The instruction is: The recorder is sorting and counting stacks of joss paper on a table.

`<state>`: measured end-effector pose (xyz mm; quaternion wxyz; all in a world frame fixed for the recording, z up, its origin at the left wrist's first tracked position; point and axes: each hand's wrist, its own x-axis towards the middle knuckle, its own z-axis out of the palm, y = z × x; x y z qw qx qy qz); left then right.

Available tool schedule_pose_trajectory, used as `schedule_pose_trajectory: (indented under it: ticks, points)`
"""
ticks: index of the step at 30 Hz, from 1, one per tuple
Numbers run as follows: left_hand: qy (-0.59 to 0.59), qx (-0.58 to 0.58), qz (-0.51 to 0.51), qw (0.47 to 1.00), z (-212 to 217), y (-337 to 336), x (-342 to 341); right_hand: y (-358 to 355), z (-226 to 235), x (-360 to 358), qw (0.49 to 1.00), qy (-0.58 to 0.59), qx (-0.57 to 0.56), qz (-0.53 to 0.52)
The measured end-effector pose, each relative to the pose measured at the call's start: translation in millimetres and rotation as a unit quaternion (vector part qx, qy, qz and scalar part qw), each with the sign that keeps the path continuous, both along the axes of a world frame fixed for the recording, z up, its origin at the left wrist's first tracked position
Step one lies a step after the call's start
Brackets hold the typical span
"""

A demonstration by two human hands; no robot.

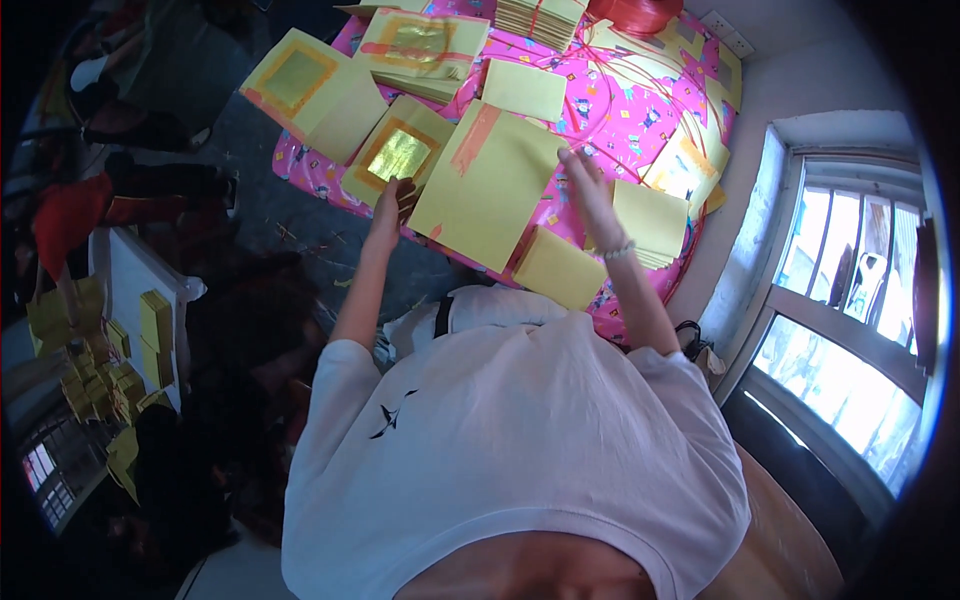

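A large yellow paper sheet (490, 200) with a red-orange strip near its top lies before me on the table. My left hand (393, 205) is beside its left edge, next to a smaller yellow sheet (362, 165) bearing a gold foil square in an orange frame. The fingers are apart and hold nothing that I can see. My right hand (590, 190) is by the large sheet's right edge, fingers stretched out and nothing in them. A small yellow stack (560, 268) sits below the sheet, and a second stack (650, 222) lies right of my right wrist.
Pink patterned cloth (640, 110) covers the table. More foil-squared paper (425, 45), a tied yellow bundle (540, 22) and a roll of red cord (637, 12) are at the far side, with red strands strewn about. A red-clad person (75, 220) works at a white table left. A barred window is right.
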<state>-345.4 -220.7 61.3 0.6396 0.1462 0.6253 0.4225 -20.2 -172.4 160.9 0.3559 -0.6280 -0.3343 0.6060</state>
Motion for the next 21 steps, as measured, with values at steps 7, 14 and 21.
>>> schedule_pose_trajectory:
  ticks: [7, 14, 21]
  points:
    - [-0.056, -0.053, -0.223, 0.972, 15.2, 70.4, 32.3, -58.2, -71.9, -19.4, 0.935, 0.329, -0.127, -0.03]
    - [-0.039, -0.014, -0.253, 0.967, 44.0, 77.0, 56.1, -60.6, -103.6, -27.4, 0.918, 0.384, -0.095, 0.018]
    - [-0.063, -0.035, -0.277, 0.958, -6.5, 100.8, 52.7, -59.9, -82.5, -28.7, 0.917, 0.388, -0.088, -0.03]
